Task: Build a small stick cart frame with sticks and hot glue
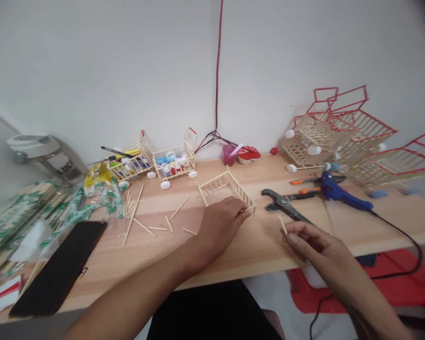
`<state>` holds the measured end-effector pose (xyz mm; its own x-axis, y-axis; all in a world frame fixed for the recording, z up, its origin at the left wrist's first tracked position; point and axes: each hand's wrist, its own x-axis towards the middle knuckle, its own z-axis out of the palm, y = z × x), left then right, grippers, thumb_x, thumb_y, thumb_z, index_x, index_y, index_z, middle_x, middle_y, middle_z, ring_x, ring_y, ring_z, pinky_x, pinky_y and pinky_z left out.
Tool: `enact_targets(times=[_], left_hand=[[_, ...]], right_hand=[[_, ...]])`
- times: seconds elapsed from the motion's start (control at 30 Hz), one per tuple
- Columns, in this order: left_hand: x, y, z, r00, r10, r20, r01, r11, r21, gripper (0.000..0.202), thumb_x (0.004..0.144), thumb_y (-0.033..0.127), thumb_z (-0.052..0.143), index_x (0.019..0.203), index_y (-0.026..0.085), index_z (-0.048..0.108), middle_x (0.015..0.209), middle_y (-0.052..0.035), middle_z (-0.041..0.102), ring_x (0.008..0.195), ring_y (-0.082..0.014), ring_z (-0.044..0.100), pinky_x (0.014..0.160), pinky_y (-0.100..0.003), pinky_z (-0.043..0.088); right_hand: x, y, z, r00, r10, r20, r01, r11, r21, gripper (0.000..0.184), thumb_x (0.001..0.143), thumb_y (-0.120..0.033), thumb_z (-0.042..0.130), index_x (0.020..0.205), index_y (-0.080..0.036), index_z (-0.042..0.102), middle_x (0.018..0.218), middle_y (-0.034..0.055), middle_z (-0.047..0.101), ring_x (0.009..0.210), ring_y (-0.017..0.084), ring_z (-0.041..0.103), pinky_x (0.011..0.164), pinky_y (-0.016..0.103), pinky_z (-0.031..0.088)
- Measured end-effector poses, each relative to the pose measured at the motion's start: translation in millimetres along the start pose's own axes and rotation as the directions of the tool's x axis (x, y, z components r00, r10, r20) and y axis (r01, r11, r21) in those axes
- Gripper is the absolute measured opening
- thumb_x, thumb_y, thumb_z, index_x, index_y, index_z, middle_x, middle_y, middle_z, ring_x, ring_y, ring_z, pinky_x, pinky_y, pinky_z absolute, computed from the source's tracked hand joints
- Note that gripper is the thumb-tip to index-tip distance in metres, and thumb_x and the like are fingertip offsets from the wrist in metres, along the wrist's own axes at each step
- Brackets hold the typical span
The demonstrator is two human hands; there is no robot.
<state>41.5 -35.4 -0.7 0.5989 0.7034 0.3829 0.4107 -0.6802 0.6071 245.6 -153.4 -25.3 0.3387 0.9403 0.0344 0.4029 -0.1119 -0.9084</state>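
Observation:
My left hand (221, 222) rests on the wooden table (248, 245) with its fingers closed on the near corner of a small open frame of thin wooden sticks (226, 186). My right hand (313, 241) is near the table's front edge, pinching a short wooden stick (282, 225) that points up and to the left. Just beyond that hand lie black-handled cutters (283, 204).
A blue glue gun (340, 191) with a black cord, orange-handled pliers (304, 182), two small stick carts with bottle-cap wheels (173, 163), larger red-trimmed stick baskets (333, 132), loose sticks (138, 212), chopstick packets (21, 208), a black phone (60, 269), a red-and-black cable (217, 71).

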Motion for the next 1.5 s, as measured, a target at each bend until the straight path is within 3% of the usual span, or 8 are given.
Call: enact_targets(times=[0.3, 0.57, 0.67, 0.8, 0.93, 1.07, 1.33, 1.5], left_hand=[[-1, 2, 2.2, 0.958, 0.233, -0.167, -0.227, 0.972, 0.054, 0.009, 0.091, 0.022, 0.064, 0.096, 0.017, 0.069, 0.094, -0.0078, 0.072, 0.092, -0.0228, 0.062, 0.087, -0.038, 0.050], [-3, 34, -0.7, 0.986, -0.123, -0.114, 0.045, 0.851, -0.523, 0.007, 0.086, 0.020, 0.069, 0.081, 0.019, 0.074, 0.082, -0.0026, 0.071, 0.078, -0.0151, 0.064, 0.068, -0.024, 0.049], [-2, 35, -3.4, 0.976, -0.191, -0.100, 0.088, 0.777, -0.624, 0.007, 0.085, 0.022, 0.068, 0.079, 0.019, 0.071, 0.077, -0.0010, 0.067, 0.073, -0.0130, 0.061, 0.066, -0.023, 0.047], [-1, 24, -18.8, 0.949, -0.289, -0.125, 0.121, 0.701, -0.702, 0.007, 0.083, 0.025, 0.069, 0.081, 0.019, 0.068, 0.073, 0.0012, 0.063, 0.064, -0.0094, 0.054, 0.061, -0.021, 0.044], [-4, 8, -27.2, 0.930, -0.353, -0.100, 0.175, 0.666, -0.725, 0.012, 0.085, 0.029, 0.068, 0.081, 0.017, 0.067, 0.073, 0.0006, 0.062, 0.063, -0.0093, 0.053, 0.058, -0.020, 0.043], [-7, 1, -24.2, 0.922, -0.380, -0.077, 0.218, 0.672, -0.708, 0.013, 0.085, 0.028, 0.067, 0.080, 0.017, 0.066, 0.067, 0.0013, 0.060, 0.061, -0.0092, 0.053, 0.057, -0.020, 0.042], [-11, 5, -24.6, 0.917, -0.393, -0.071, 0.230, 0.664, -0.712, 0.015, 0.089, 0.032, 0.063, 0.085, 0.017, 0.065, 0.072, -0.0002, 0.063, 0.059, -0.0086, 0.055, 0.053, -0.020, 0.042], [-10, 10, -27.4, 0.924, -0.381, -0.016, 0.208, 0.537, -0.817, 0.017, 0.092, 0.031, 0.059, 0.084, 0.017, 0.056, 0.083, -0.0011, 0.067, 0.052, -0.0056, 0.052, 0.050, -0.020, 0.040]], right_hand=[[9, -18, 35, 0.981, -0.140, -0.136, 0.157, 0.980, 0.123, 0.023, 0.088, -0.043, 0.062, 0.089, -0.020, 0.068, 0.087, 0.0049, 0.070, 0.080, 0.018, 0.064, 0.068, 0.027, 0.050], [4, -45, 51, 0.946, -0.292, -0.138, 0.299, 0.954, 0.032, 0.019, 0.093, -0.037, 0.058, 0.090, -0.023, 0.070, 0.085, 0.0024, 0.072, 0.068, 0.014, 0.061, 0.062, 0.025, 0.048], [12, -43, 24, 0.916, -0.386, -0.107, 0.372, 0.919, -0.134, 0.021, 0.093, -0.037, 0.057, 0.101, -0.024, 0.070, 0.100, 0.0047, 0.073, 0.083, 0.017, 0.066, 0.071, 0.028, 0.052], [40, -7, -63, 0.806, -0.448, -0.387, 0.205, 0.824, -0.528, 0.032, 0.094, -0.036, 0.049, 0.118, -0.021, 0.063, 0.122, 0.0133, 0.066, 0.107, 0.027, 0.063, 0.088, 0.041, 0.051], [71, 46, -133, 0.907, -0.293, -0.302, -0.093, 0.561, -0.823, 0.048, 0.090, -0.027, 0.045, 0.131, -0.005, 0.054, 0.126, 0.0301, 0.060, 0.120, 0.042, 0.055, 0.095, 0.049, 0.043], [89, 73, -136, 0.957, -0.188, -0.220, -0.119, 0.436, -0.892, 0.050, 0.094, -0.036, 0.042, 0.136, -0.010, 0.051, 0.118, 0.0272, 0.065, 0.104, 0.041, 0.062, 0.084, 0.050, 0.045], [100, 61, -129, 0.930, -0.280, -0.237, -0.071, 0.497, -0.865, 0.042, 0.095, -0.041, 0.040, 0.120, -0.012, 0.058, 0.106, 0.0228, 0.068, 0.095, 0.035, 0.064, 0.075, 0.039, 0.045], [64, 32, -147, 0.757, -0.422, -0.498, -0.187, 0.591, -0.785, 0.046, 0.096, -0.049, 0.034, 0.126, -0.019, 0.054, 0.097, 0.0210, 0.063, 0.089, 0.039, 0.062, 0.067, 0.042, 0.040]])
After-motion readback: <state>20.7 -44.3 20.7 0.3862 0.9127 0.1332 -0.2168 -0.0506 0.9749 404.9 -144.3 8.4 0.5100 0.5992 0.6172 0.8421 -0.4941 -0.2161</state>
